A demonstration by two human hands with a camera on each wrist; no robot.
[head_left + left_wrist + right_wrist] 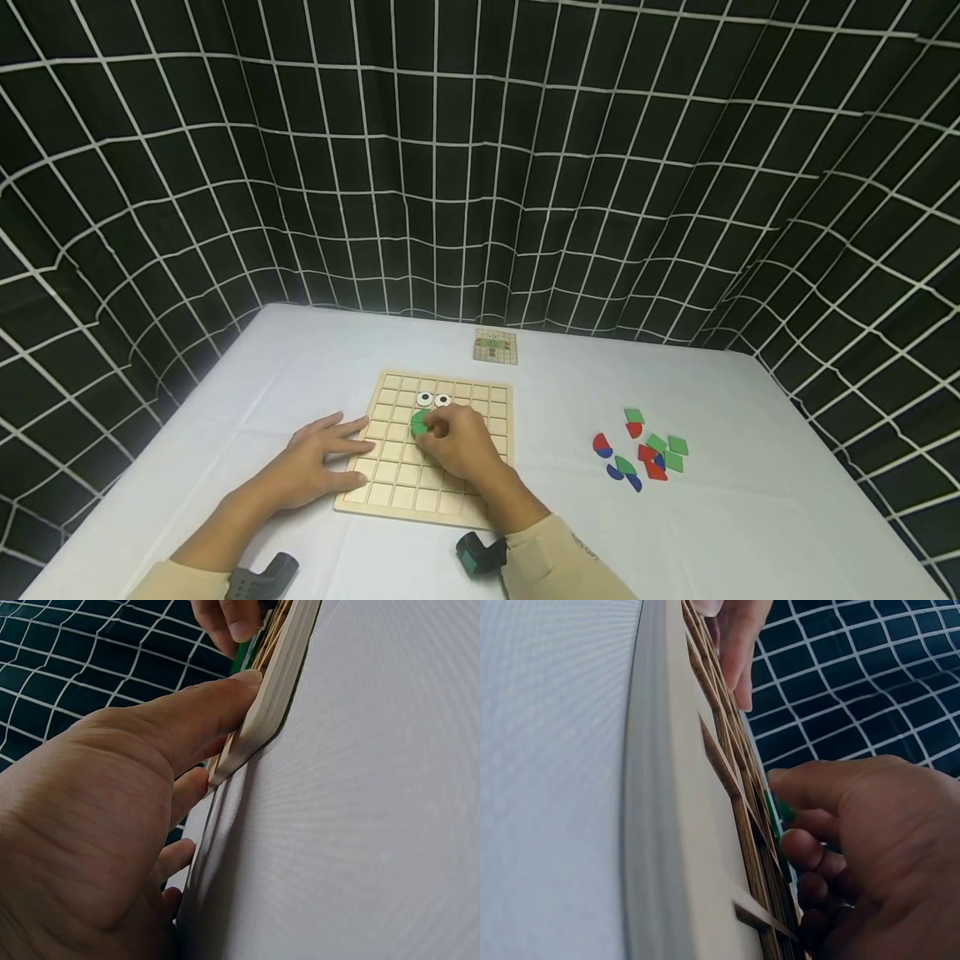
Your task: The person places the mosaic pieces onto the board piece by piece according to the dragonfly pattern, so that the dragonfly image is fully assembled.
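Observation:
A square wooden grid board [390,497] lies on the white-covered table. Near its top sit two white eye pieces [425,399], each with a black dot. Just below them are green pieces [418,422] with rounded edges, partly hidden by fingers. My right hand [463,443] is over the board, its thumb and curled fingers pinching a green piece [784,810] at the board's surface. Along the board's left edge rests my left hand [315,467], fingers spread and fairly straight. In the left wrist view, the left thumb [217,705] touches the board's rim.
Behind the board lies a small picture card [496,347] with a green figure on a grid. Loose red, blue and green flat pieces [677,445] are scattered to the right. A black curtain [480,167] with white grid lines surrounds the table's back and sides.

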